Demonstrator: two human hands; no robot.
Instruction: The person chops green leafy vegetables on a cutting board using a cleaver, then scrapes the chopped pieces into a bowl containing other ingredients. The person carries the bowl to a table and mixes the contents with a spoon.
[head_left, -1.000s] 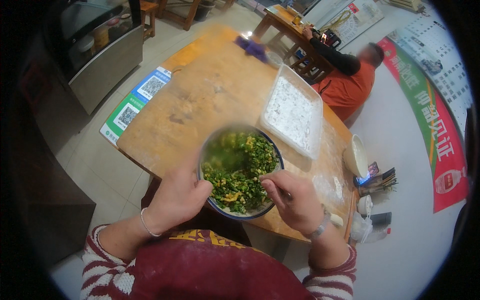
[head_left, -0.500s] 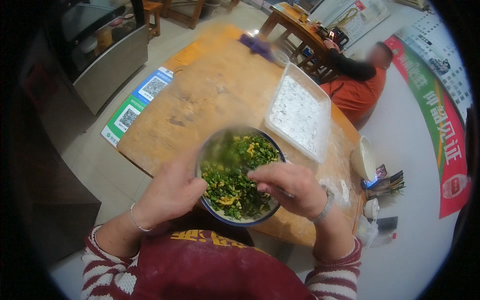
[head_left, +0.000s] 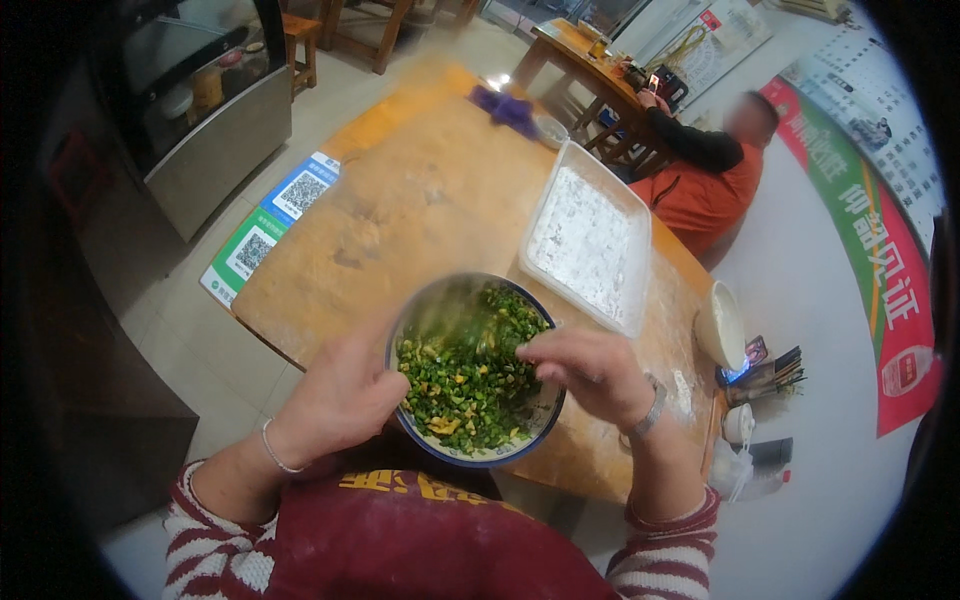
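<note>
A bowl [head_left: 552, 425] with a blue rim stands at the table's near edge, close to my body. Inside is a chopped green filling [head_left: 455, 385] with yellow bits that look like egg. My left hand [head_left: 345, 385] is closed on the bowl's left rim, thumb over the edge. Over the right side of the bowl, my right hand [head_left: 590, 370] has its fingers pinched together. Whatever it holds is hidden by the fingers and blur. A hazy smear covers the upper left of the bowl.
A white rectangular tray [head_left: 590, 240] dusted with white powder lies beyond the bowl on the wooden table [head_left: 400, 220]. A pale bowl [head_left: 720, 325], a chopstick holder [head_left: 775, 375] and small containers line the right edge. A seated person [head_left: 705, 185] holds a phone farther back.
My right hand has shifted slightly, and the filling has been moved about in the bowl. The bowl sits a little lower in view. My left hand keeps its grip.
</note>
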